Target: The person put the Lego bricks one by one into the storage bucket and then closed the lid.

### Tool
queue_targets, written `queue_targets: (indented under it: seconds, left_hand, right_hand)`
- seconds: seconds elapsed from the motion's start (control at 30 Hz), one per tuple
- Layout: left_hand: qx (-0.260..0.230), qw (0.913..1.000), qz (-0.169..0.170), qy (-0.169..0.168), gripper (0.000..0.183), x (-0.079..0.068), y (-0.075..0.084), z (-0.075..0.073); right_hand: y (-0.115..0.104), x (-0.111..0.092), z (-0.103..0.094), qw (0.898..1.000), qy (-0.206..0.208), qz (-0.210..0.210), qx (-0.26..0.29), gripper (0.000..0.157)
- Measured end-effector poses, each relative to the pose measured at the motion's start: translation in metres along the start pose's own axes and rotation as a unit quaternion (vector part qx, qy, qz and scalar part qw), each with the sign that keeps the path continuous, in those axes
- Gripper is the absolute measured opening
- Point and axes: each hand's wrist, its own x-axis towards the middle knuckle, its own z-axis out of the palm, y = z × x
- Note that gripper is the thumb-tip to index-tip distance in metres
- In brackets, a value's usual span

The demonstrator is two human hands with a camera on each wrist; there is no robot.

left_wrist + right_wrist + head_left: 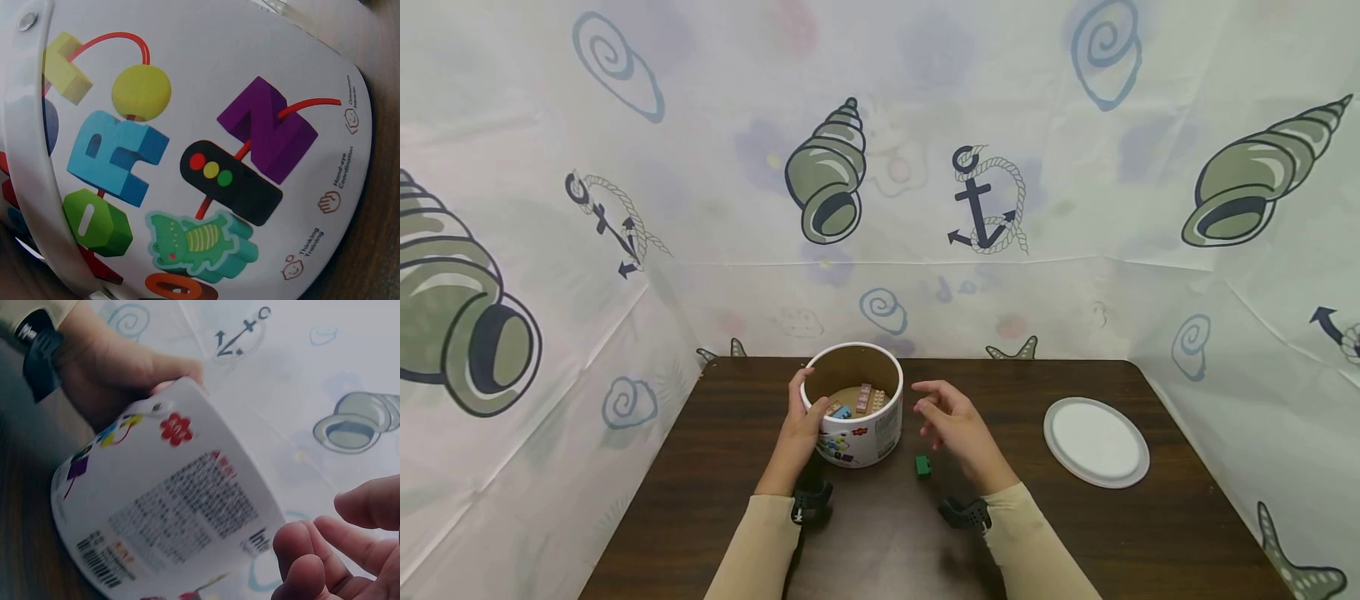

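A round white tub with colourful printing stands at the back of the table, tilted slightly. My left hand grips its left rim, the thumb over the edge. Inside lie several toy bricks, among them a pink brick and a blue brick. To the right of the tub hovers my right hand, fingers loosely bent and nothing in them; the right wrist view shows its fingertips close to the tub's printed wall. A small green brick lies on the table below this hand.
On the right of the dark wooden table sits a white round plate or lid. A pale curtain printed with shells and anchors hangs behind the table and along both sides.
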Motion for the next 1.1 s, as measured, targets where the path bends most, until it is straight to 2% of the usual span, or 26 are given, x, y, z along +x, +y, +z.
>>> queue_targets:
  seconds: [0.5,0.83,0.97,1.1]
  left_hand:
    - [0.013,0.9998,0.003,0.012,0.071,-0.001,0.002,0.0]
    - [0.012,0.9999,-0.003,0.009,0.072,0.002,0.004,0.002]
    - [0.013,0.9998,-0.012,0.004,0.072,0.0,0.004,0.001]
    - [0.009,0.9999,-0.014,0.004,0.071,-0.002,0.003,-0.001]
  right_hand:
    - [0.052,0.002,-0.014,0.999,-0.008,0.048,-0.017,0.03]
    - [0.102,0.01,-0.035,0.995,-0.011,0.076,0.064,0.041]
    - [0.111,0.011,-0.04,0.993,-0.029,0.086,0.079,0.042]
    - [0.113,0.011,-0.039,0.994,-0.067,0.08,0.036,0.042]
